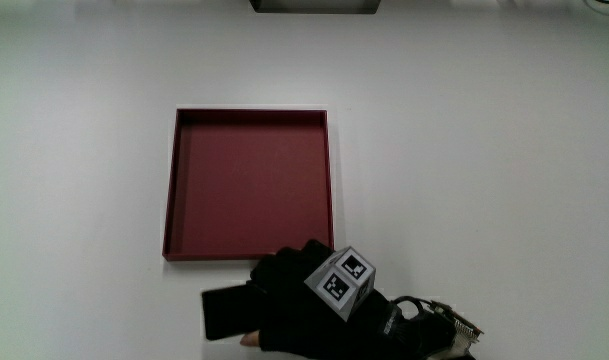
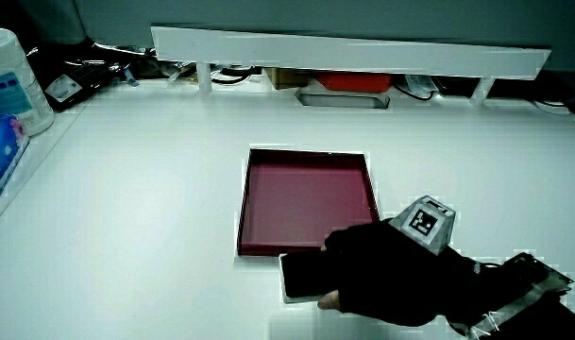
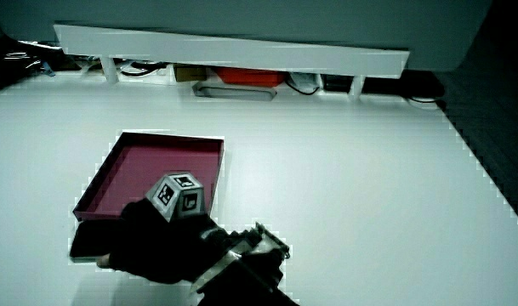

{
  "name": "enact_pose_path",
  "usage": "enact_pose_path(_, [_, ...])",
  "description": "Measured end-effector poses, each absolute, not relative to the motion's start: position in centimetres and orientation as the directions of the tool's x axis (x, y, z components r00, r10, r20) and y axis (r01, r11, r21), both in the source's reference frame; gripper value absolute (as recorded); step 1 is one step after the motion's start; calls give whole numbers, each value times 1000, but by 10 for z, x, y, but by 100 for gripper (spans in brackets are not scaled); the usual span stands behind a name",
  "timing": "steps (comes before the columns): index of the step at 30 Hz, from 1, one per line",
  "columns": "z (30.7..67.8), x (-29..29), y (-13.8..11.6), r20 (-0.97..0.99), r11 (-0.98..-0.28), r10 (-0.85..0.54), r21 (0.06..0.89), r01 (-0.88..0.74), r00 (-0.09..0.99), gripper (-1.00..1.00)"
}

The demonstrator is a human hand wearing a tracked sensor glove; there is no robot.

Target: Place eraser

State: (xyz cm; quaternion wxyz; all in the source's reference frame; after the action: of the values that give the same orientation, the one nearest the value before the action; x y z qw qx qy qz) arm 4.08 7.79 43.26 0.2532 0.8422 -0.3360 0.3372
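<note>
Eraser (image 1: 226,311) — the flat black block — is pinched in your grip (image 1: 289,300), just nearer you than the red tray (image 1: 170,215); the tray holds nothing, so the placing itself is left — I'd judge you at the carry stage.

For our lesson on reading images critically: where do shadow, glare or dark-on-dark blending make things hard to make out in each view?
Main view: the black eraser merges with the hand; the tray casts a thin inner shadow along one wall. In both side views the white table glares brightly, and a pale fringe outlines the tray and hand.
</note>
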Motion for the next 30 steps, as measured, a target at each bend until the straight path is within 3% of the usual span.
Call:
enact_pose_path(13, [481, 47, 111, 696, -640, -390, 265, -721, 603, 0])
enact_pose_path(23, [483, 48, 115, 697, -639, -387, 270, -720, 604, 0])
enact_pose_path(30, [484, 49, 115, 701, -629, -383, 280, -726, 602, -29])
